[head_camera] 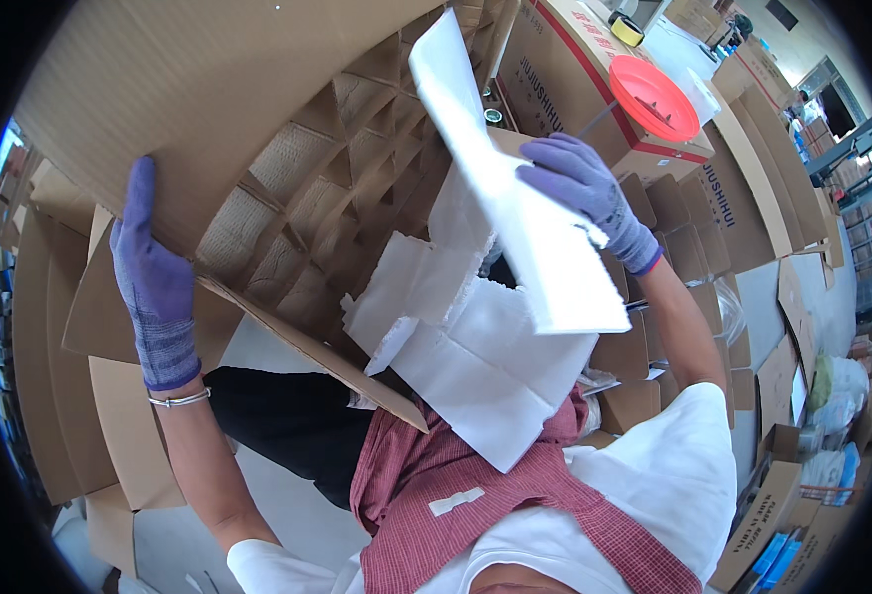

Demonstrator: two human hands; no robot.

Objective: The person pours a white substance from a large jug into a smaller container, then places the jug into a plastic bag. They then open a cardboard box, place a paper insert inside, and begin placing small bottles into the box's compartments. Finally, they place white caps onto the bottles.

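A large open cardboard box [109, 82] is tilted before me, its inside showing a grid of cardboard dividers [317, 174]. My left hand [150, 278], in a purple knit glove, grips the box at its left edge, one digit stretched along the outer face. My right hand [584, 189], gloved alike, holds a white packing sheet [510, 215], probably foam, raised upright beside the dividers. Below it more torn white sheet [480, 364], creased and ragged-edged, lies over my apron [436, 512] and against the box. The fingertips of my right hand are partly hidden by the sheet.
A printed carton [554, 74] at the upper right bears a red plastic dish [655, 96] and a yellow tape roll [627, 30]. More cardboard dividers [632, 345] stand beside my right arm. Open cartons [57, 349] line the left. Flattened cardboard [781, 371] lies on the floor.
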